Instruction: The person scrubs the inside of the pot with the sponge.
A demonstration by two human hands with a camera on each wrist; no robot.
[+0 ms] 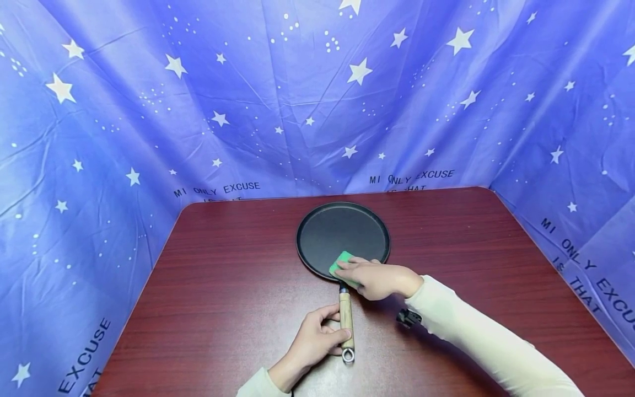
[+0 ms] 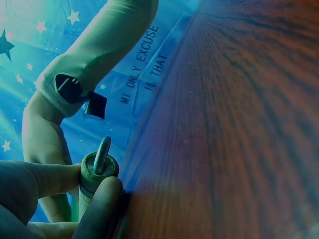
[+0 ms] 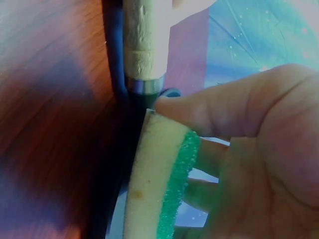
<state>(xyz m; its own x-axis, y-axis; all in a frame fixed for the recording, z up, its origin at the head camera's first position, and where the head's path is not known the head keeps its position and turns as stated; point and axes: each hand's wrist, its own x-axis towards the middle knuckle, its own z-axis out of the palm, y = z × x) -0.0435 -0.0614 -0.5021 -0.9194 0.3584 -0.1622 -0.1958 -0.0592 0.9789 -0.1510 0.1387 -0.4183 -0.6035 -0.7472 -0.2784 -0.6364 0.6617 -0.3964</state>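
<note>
A round black frying pan (image 1: 342, 231) lies on the table, its light wooden handle (image 1: 346, 317) pointing toward me. My left hand (image 1: 315, 339) grips that handle near the end with the metal ring; the left wrist view shows thumb and fingers on both sides of the handle end (image 2: 92, 184). In my right hand (image 1: 384, 278) is a sponge (image 1: 341, 263), green on one side and cream on the other, over the pan's near edge. The right wrist view shows the thumb at one end of the sponge (image 3: 154, 174), fingers behind its green side, partly hidden.
The dark red wooden table (image 1: 223, 275) has rounded far corners. A blue curtain (image 1: 278, 99) with white stars and printed words hangs behind it and on both sides. A small black device (image 1: 409, 317) is strapped at the right wrist.
</note>
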